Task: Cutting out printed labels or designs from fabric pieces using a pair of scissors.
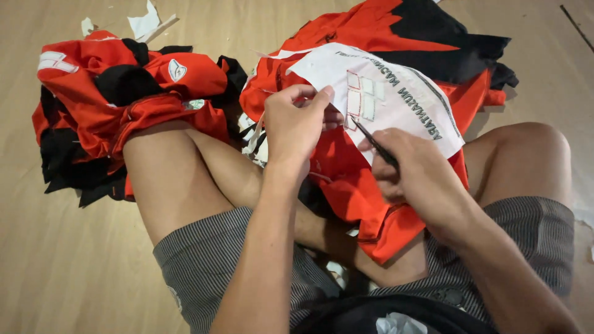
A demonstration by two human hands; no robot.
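step: picking at sheet (396,93) centre frame | left hand (296,127) pinches sheet edge | right hand (411,170) grips tool (374,143) | next: likely steady tip control

Warm, even indoor light (slightly dim), soft shadows under the legs, focus sharp, corners a little darker.

I see red-and-black garments (130,99) heaped on a tan floor (55,266), a white printed sheet (396,93) with grey lettering, grey pinstriped shorts (204,260), and a thin tool (374,145) that looks black.
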